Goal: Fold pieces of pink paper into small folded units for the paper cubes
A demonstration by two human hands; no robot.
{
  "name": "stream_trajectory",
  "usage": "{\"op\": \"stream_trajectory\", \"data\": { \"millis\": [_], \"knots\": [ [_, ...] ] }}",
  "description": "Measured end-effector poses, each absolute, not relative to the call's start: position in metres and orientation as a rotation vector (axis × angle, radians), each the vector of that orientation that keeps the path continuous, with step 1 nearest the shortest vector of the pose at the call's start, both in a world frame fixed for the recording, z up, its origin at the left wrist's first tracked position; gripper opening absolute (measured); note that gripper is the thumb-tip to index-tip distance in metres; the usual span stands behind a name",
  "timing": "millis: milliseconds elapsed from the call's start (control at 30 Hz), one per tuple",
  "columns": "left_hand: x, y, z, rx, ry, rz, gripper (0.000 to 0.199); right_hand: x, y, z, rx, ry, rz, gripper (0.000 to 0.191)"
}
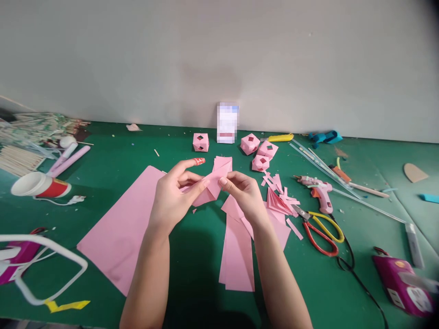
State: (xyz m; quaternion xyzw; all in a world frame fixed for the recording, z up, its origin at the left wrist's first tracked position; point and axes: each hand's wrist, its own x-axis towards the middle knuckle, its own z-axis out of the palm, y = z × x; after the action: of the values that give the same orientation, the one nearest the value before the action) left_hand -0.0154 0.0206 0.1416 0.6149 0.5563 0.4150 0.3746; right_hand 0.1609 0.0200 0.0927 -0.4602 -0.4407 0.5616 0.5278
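Observation:
Between my two hands is a folded piece of pink paper (210, 194), raised over the table. My left hand (174, 194) pinches its left side between thumb and fingers, while the index finger, with a red-and-white tip, points up and away. At the right, my right hand (244, 189) grips the upper edge with thumb and bent fingers. Pink paper strips (238, 256) lie below my right hand and wrist. A large pink sheet (120, 228) lies beside my left forearm, partly hidden by it. Several folded pink paper shapes with diamond holes, including a cube (200, 142), stand beyond my hands.
Right of my hands lie scissors (320, 233), a pink glue gun (318, 192), paper scraps and a yellow-handled cutter (280, 137). A phone (227, 123) leans on the wall. Left are a paper cup (41, 185), wooden sticks (20, 157) and a white bent tube (80, 262).

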Motion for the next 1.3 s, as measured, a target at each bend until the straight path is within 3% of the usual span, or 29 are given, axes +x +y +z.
{"op": "stream_trajectory", "data": {
  "millis": [500, 733, 1000, 1300],
  "knots": [
    [-0.015, 0.02, 0.142, 1.623, 1.416, 0.976, 0.037, 0.158, 0.018, 0.096, -1.253, -1.289, 1.082, 0.031],
    [-0.011, 0.018, 0.145, 1.575, 1.353, 0.973, 0.043, 0.148, 0.012, 0.097, -1.313, -1.469, 1.006, 0.015],
    [-0.011, 0.02, 0.143, 1.609, 1.464, 1.187, 0.038, 0.148, 0.014, 0.094, -1.251, -1.412, 1.116, 0.016],
    [-0.016, 0.02, 0.144, 1.579, 1.401, 0.943, 0.059, 0.149, 0.014, 0.094, -1.239, -1.412, 1.08, 0.023]
  ]
}}
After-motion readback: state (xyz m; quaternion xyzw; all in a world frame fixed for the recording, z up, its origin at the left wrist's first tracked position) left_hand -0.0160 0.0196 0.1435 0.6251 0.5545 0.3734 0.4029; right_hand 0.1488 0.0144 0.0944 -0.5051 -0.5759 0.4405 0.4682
